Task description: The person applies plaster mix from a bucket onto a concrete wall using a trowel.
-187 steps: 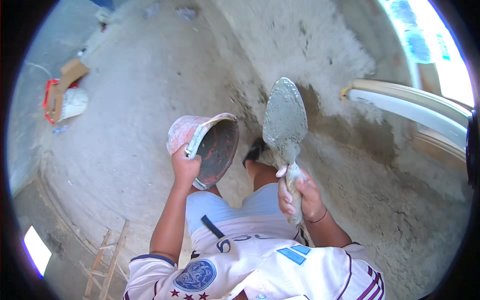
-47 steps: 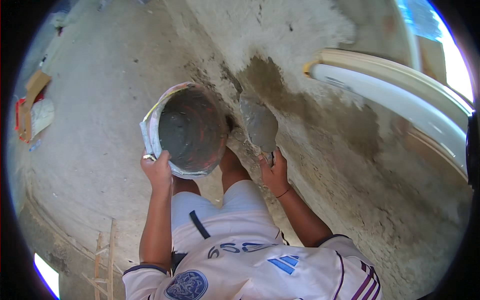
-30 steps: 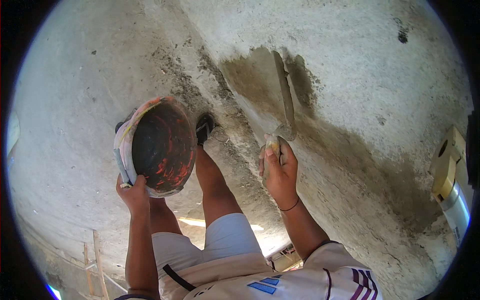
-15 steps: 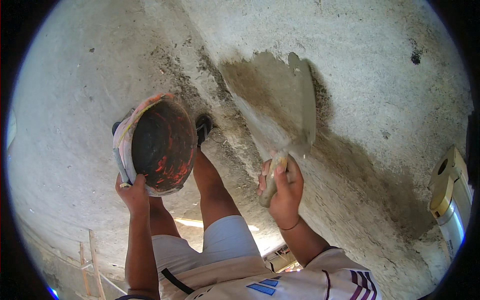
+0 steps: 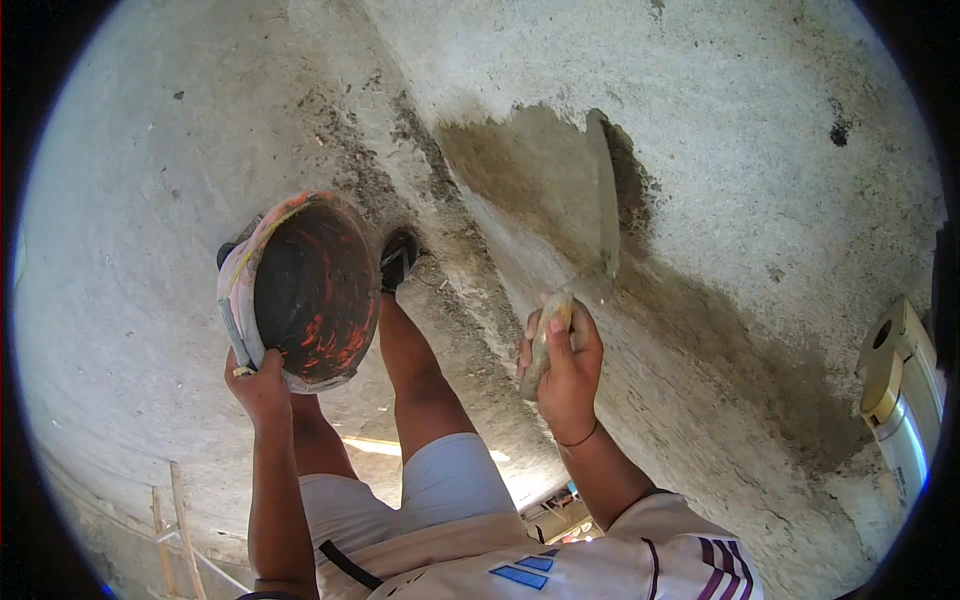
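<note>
My left hand (image 5: pixel 258 390) is closed on the rim of a round plastic bucket (image 5: pixel 315 285), tipped so its dark, cement-coated inside faces me, streaked with red. In my right hand (image 5: pixel 565 375), fingers are wrapped round the pale, cement-smeared handle of a trowel (image 5: pixel 545 340). Its grey blade (image 5: pixel 590 210) lies against a damp patch (image 5: pixel 500 160) on the rough concrete wall (image 5: pixel 740 120); where blade ends and wet mortar begins is hard to make out.
Rough concrete floor (image 5: pixel 140 280) meets the wall along a dark, gritty seam. One dark sandal (image 5: pixel 398 258) shows beside the bucket. A long white tubular object with a cream end piece (image 5: pixel 890 390) is at the far right, and a wooden ladder (image 5: pixel 178 510) stands at lower left.
The trowel, earlier raised with mortar on it, is now at the wall. Over the last second its blade shifted right, then slightly back left. The view has swung toward the wall.
</note>
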Available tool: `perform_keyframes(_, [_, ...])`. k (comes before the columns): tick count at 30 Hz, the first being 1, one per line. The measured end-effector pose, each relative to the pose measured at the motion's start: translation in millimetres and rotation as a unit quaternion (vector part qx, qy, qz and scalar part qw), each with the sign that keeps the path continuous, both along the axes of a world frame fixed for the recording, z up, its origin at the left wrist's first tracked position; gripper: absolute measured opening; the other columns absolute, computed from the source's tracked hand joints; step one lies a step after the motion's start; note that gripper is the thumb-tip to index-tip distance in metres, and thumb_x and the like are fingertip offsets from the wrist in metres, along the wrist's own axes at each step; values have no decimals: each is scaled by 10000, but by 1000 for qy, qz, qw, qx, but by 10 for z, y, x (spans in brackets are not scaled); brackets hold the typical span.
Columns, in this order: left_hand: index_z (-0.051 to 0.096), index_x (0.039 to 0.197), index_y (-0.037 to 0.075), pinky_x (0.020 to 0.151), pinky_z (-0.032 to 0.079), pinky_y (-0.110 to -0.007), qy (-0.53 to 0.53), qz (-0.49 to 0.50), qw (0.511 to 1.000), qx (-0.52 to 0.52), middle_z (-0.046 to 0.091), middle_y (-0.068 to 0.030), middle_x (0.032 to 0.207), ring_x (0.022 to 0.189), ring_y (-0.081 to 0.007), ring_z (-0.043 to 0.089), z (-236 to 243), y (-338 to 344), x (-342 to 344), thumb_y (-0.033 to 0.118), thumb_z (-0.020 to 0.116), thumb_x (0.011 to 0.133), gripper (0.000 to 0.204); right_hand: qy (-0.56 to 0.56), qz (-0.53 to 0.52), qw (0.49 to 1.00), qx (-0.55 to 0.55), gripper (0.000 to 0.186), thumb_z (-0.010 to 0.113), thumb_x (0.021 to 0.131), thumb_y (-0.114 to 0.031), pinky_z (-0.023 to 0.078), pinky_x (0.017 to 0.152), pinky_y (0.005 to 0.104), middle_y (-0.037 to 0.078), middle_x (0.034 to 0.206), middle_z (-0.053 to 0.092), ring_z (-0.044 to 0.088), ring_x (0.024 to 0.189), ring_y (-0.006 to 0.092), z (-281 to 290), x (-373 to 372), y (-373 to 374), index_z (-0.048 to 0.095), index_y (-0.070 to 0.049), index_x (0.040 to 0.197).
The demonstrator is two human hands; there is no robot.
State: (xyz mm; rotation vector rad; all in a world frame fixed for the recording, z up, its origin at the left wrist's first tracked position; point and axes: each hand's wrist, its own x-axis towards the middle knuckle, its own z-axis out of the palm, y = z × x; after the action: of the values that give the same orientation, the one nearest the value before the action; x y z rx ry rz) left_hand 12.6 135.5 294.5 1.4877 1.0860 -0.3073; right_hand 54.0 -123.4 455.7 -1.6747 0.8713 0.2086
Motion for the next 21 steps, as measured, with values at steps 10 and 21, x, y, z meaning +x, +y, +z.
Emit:
perform_keyframes(10, [534, 857, -13, 587, 378, -255, -7, 8, 1000, -15, 501, -6, 712, 635, -96, 443, -29, 5, 4, 44, 533, 662, 203, 28, 54, 997, -41, 262, 450, 922, -226, 401, 474, 237, 69, 795, 493, 463, 583, 111, -42, -202, -83, 448, 4, 1048])
perform_keyframes(21, [539, 812, -10, 520, 357, -249, -6, -3, 1000, -23, 494, -2, 651, 569, -96, 436, -102, 19, -51, 25, 521, 664, 153, -39, 17, 999, -17, 297, 449, 922, -235, 395, 474, 229, 71, 778, 502, 473, 565, 118, 16, -235, -88, 450, 18, 1077])
